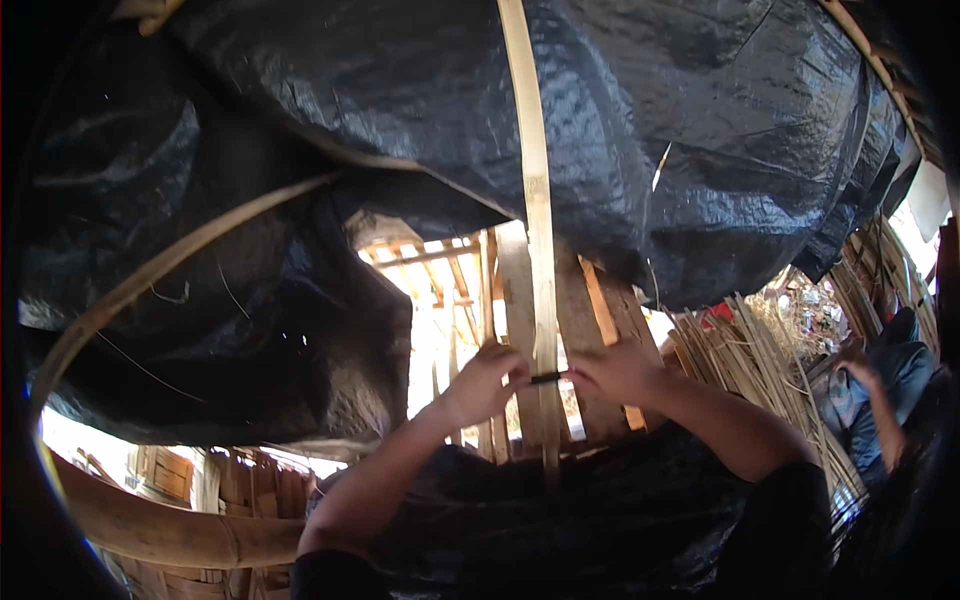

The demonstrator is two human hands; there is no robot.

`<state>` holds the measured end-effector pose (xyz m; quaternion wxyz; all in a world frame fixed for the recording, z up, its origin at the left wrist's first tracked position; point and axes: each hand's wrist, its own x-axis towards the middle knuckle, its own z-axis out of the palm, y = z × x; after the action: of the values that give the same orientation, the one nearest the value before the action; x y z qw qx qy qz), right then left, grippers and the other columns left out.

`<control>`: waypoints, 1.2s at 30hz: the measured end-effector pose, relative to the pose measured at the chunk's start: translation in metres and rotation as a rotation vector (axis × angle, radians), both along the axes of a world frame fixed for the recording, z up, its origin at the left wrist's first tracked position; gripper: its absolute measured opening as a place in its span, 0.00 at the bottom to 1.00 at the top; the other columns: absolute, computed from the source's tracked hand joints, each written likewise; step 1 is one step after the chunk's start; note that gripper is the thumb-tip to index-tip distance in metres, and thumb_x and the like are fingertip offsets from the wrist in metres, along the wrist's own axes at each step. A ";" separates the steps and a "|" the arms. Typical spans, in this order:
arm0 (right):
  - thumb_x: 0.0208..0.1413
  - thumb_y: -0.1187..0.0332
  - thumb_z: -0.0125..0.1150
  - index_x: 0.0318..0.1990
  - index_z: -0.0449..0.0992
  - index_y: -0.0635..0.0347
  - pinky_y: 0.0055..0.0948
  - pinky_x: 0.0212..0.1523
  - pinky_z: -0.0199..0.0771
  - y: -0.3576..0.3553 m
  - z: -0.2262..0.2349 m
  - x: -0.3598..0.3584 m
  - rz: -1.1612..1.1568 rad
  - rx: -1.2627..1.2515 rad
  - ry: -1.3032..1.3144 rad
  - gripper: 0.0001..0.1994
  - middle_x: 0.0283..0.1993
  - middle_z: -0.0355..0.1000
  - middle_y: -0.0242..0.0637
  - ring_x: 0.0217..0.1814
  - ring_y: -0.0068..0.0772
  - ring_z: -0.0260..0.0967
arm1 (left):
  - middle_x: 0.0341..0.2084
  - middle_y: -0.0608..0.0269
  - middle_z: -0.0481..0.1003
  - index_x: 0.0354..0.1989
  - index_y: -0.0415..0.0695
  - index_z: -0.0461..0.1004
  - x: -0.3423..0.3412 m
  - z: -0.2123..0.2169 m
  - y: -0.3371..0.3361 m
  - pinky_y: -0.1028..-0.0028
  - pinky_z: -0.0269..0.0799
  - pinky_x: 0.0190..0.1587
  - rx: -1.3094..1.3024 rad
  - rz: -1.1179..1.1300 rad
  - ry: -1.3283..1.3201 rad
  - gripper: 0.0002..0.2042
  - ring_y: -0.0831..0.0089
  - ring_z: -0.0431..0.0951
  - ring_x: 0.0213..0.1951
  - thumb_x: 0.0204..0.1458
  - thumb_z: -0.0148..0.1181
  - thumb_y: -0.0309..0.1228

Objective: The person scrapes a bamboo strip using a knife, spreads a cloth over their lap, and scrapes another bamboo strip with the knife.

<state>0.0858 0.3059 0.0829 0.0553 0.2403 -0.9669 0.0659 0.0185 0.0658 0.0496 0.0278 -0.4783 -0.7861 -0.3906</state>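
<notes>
The head view is filled mostly by a wrinkled black plastic sheet (735,150), probably light, soft and slippery; its loose left flap hangs near the left wrist and could get in the way. A thick, curved tan bamboo pole (180,245) crosses that side. A long, flat, pale bamboo strip (537,190) runs down the middle, between the hands; it looks light and springy, likely best gripped by its flat faces, as its edges may splinter. Behind it stand weathered brown wooden boards (580,320) with bright gaps, leaving little finger room. Right of them leans a bundle of split bamboo (745,380). The left hand (492,378) and right hand (622,375) are closed in pinches on opposite ends of a short, thin black band (546,379), which lies across the bamboo strip's front. It seems light and flexible, easiest held by its ends.
</notes>
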 end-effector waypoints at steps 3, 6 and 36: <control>0.56 0.57 0.58 0.32 0.71 0.52 0.37 0.22 0.69 0.010 0.016 -0.015 0.028 -0.131 0.294 0.10 0.23 0.69 0.36 0.23 0.40 0.71 | 0.27 0.59 0.72 0.30 0.42 0.72 -0.004 0.033 0.008 0.65 0.65 0.42 0.061 0.116 0.113 0.04 0.60 0.70 0.37 0.48 0.61 0.21; 0.58 0.55 0.55 0.32 0.71 0.52 0.34 0.21 0.71 0.005 0.036 -0.033 0.043 -0.117 0.567 0.12 0.20 0.69 0.32 0.19 0.38 0.71 | 0.26 0.59 0.71 0.29 0.41 0.72 -0.021 0.054 0.015 0.65 0.65 0.39 0.145 0.205 0.255 0.04 0.59 0.69 0.36 0.48 0.61 0.22; 0.58 0.57 0.56 0.30 0.69 0.55 0.33 0.20 0.68 0.003 0.028 -0.039 -0.014 -0.173 0.464 0.12 0.22 0.71 0.33 0.21 0.38 0.70 | 0.27 0.60 0.73 0.31 0.40 0.72 -0.037 0.062 0.014 0.66 0.67 0.39 0.122 0.163 0.162 0.04 0.61 0.71 0.36 0.49 0.61 0.23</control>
<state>0.0472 0.3093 0.1112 0.2965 0.2365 -0.9208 0.0913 -0.0186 0.0793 0.1111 0.1520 -0.4402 -0.7923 -0.3942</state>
